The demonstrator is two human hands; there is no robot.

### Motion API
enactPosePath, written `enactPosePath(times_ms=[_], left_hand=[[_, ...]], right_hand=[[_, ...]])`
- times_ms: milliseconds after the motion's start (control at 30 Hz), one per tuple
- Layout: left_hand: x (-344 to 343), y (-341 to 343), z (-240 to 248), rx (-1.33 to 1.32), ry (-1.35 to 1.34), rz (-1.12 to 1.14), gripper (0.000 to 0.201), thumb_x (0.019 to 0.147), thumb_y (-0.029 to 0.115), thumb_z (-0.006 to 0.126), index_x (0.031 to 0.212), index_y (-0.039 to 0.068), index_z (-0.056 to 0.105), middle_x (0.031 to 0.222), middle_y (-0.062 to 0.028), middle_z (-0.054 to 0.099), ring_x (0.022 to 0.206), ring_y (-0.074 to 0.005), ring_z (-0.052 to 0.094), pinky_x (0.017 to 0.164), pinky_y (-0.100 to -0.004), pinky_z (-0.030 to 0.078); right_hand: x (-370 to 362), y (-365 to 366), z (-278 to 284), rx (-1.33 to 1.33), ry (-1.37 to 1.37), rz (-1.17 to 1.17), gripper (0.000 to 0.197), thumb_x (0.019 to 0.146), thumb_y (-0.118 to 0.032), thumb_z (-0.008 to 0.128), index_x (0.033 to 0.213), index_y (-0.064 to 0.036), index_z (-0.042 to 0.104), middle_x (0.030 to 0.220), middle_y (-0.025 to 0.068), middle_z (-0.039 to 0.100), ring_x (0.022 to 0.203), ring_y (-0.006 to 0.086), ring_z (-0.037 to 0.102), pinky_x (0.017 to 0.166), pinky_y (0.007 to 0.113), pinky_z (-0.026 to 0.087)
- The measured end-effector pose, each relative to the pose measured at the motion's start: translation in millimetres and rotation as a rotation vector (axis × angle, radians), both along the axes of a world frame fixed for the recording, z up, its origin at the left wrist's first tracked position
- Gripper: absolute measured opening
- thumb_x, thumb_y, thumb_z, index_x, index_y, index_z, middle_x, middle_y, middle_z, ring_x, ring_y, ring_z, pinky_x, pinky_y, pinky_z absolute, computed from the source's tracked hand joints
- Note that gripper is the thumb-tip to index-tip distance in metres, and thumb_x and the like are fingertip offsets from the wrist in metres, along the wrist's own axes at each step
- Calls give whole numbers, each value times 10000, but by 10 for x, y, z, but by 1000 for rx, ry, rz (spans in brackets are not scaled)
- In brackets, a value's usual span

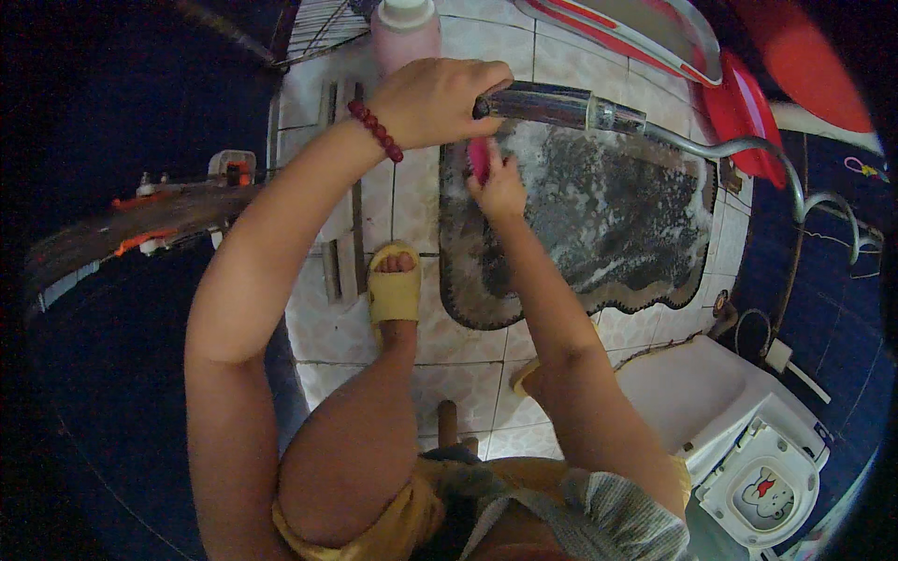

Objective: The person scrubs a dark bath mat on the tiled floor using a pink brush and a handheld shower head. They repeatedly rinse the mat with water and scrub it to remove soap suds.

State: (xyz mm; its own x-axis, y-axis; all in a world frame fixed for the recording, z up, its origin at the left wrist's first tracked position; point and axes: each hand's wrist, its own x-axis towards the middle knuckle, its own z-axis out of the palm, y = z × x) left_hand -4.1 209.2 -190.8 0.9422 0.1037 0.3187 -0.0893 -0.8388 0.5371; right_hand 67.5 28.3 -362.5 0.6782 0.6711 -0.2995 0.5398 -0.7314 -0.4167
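Observation:
My left hand point(440, 98), with a dark red bead bracelet on its wrist, is closed on one end of a shiny hand shower point(547, 105). A silver hose point(706, 148) runs from its other end to the right. Just below, my right hand point(502, 192) grips a pink brush point(479, 159), mostly hidden by the fingers. The brush is at the upper left part of a dark grey mat point(617, 220) with a scalloped, stitched border. Whitish foam lies in streaks over the mat.
A pink bottle with a white cap point(405, 33) stands beyond my left hand. Red basins point(748, 112) lean at the upper right. A white toilet point(758, 477) is at the lower right, against dark blue walls. My foot in a yellow slipper point(395, 294) rests on pale floor tiles.

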Motion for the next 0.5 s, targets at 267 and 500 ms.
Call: enactPosePath(times_ms=[267, 500], left_hand=[[20, 16, 39, -5, 40, 20, 340, 699, 204, 655, 964, 67, 492, 793, -110, 583, 753, -302, 586, 653, -374, 469], [48, -3, -36, -21, -23, -4, 295, 718, 277, 621, 877, 69, 485, 790, -111, 581, 729, -311, 584, 643, -410, 465]], right_hand=[[14, 95, -31, 52, -21, -28, 746, 678, -232, 681, 1324, -203, 308, 1054, 208, 430, 910, 386, 536, 710, 449, 483], [-689, -465, -20, 36, 13, 269, 680, 719, -217, 648, 1310, -241, 314, 1053, 224, 424, 890, 391, 529, 691, 439, 478]])
